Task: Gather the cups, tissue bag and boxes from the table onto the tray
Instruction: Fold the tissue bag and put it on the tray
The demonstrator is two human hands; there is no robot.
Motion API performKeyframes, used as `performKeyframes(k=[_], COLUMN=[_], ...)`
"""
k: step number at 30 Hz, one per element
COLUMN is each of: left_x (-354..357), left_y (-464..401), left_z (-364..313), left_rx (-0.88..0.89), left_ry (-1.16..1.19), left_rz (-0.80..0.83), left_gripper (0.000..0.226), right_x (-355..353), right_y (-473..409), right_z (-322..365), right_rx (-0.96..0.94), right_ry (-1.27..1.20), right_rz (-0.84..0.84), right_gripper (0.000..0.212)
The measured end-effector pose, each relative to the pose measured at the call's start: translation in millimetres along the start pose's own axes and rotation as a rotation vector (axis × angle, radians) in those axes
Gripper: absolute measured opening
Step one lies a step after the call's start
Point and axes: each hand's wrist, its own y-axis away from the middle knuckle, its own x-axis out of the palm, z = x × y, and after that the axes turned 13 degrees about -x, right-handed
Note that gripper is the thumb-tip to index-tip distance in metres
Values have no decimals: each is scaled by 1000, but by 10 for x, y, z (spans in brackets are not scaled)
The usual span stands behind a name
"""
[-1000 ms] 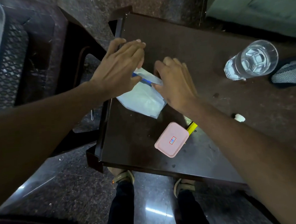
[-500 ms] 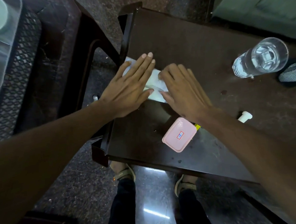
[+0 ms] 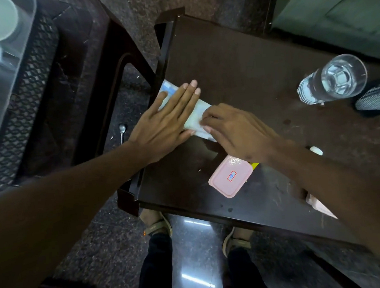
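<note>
Your left hand (image 3: 163, 125) lies flat, open, on the pale flattened plastic tissue bag (image 3: 196, 118) at the dark table's (image 3: 246, 61) left edge; your right hand (image 3: 233, 131) pinches its end — it may slip off the table.

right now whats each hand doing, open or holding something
Left hand: open, flat on the tissue bag.
Right hand: fingers curled at the bag's near edge; a real grip cannot be told.
</note>
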Motion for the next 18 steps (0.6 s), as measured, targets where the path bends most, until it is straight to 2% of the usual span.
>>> performKeyframes(k=[3,6,10,18], left_x=[44,107,161,200], left_y=[-3,13,21,-3], left_z=[18,22,17,20], left_rx=[-2,1,-27,-20], left_ry=[28,37,106,91], left_rz=[24,30,46,67], left_gripper=[80,82,90,94], right_x=[32,179,330,471], right_y=[-234,-492,-469,-461], right_z=[-23,-27,-147,-318], right_rx=[151,277,247,166], right_ry=[16,93,258,303], right_rz=[-151,-129,-25,-43], right_gripper=[27,51,71,74])
